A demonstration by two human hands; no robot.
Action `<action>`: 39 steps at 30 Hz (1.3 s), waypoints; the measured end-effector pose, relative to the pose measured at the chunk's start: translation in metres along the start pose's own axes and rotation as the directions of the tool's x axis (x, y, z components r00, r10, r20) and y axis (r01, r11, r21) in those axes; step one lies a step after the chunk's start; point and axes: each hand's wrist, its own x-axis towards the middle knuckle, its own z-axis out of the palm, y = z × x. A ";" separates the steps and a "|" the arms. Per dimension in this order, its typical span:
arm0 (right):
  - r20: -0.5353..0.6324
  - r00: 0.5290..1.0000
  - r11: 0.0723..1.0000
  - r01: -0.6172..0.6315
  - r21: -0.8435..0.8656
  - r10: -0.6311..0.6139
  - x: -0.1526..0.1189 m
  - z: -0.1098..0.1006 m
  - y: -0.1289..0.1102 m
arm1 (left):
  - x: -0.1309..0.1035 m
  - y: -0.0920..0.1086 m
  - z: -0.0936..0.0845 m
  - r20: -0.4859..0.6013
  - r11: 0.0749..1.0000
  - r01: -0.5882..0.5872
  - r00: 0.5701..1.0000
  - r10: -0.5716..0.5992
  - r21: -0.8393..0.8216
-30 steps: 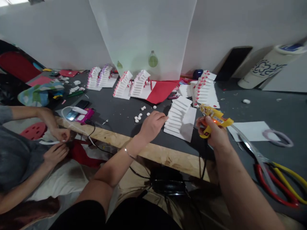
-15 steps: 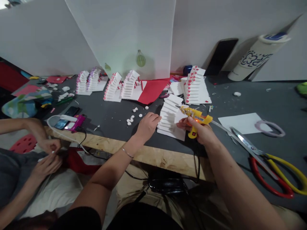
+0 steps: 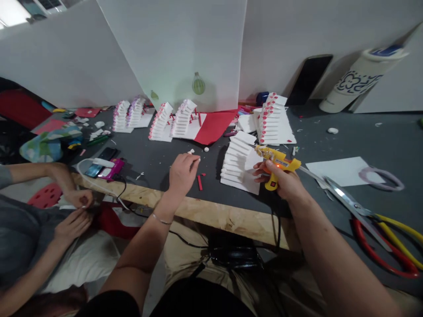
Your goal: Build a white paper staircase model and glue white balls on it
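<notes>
From where I stand, at far left a neighbour's hands (image 3: 79, 215) meet over their lap, near a pink device (image 3: 114, 169) at the edge of the dark worktop (image 3: 155, 163). Behind it stand two small white stair models (image 3: 120, 118) trimmed in pink and lilac, then another pair of stairs (image 3: 159, 124) with pinkish dots and red posts. In front, the worker's left hand (image 3: 183, 174) hangs low, thumb and forefinger close together at a small white disc (image 3: 198, 159); I cannot tell whether they grip it. A red strip (image 3: 199, 182) lies just right of that hand. Next sits the plain stair model (image 3: 235, 158), on its white base close to the worktop's front edge. Its steps look all in place, with white lumps along the left side; judging by its neighbours, coloured trim and posts are lacking. Just behind it, red-dotted stairs (image 3: 267, 121) look further along. The right hand (image 3: 287, 182) has its fingers wrapped around a yellow glue gun (image 3: 276, 156), orange light glowing, nozzle by the plain stairs. Farther right lie large scissors (image 3: 358, 209).
</notes>
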 end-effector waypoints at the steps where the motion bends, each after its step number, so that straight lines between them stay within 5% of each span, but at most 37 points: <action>1: 0.004 1.000 1.000 0.001 -0.011 -0.001 0.000 0.000 -0.001 | -0.004 -0.001 -0.005 -0.010 1.000 0.025 1.000 -0.025 -0.004; 4: 0.023 1.000 0.999 0.000 -0.045 0.001 -0.002 0.001 -0.001 | -0.013 0.005 -0.005 0.000 0.999 0.003 1.000 -0.003 -0.050; 9: 0.020 1.000 0.998 0.002 -0.065 -0.001 -0.001 0.001 0.001 | -0.010 0.028 0.027 0.080 0.973 -0.228 0.970 0.231 -0.047; 13: 0.010 1.000 0.999 0.000 -0.051 0.000 0.001 0.001 0.002 | -0.003 0.033 0.048 0.149 0.952 -0.307 0.941 0.304 0.000; 39: 0.015 1.000 0.996 0.010 -0.091 -0.008 -0.001 0.004 -0.003 | -0.008 0.028 0.059 0.209 0.948 -0.317 0.926 0.315 -0.022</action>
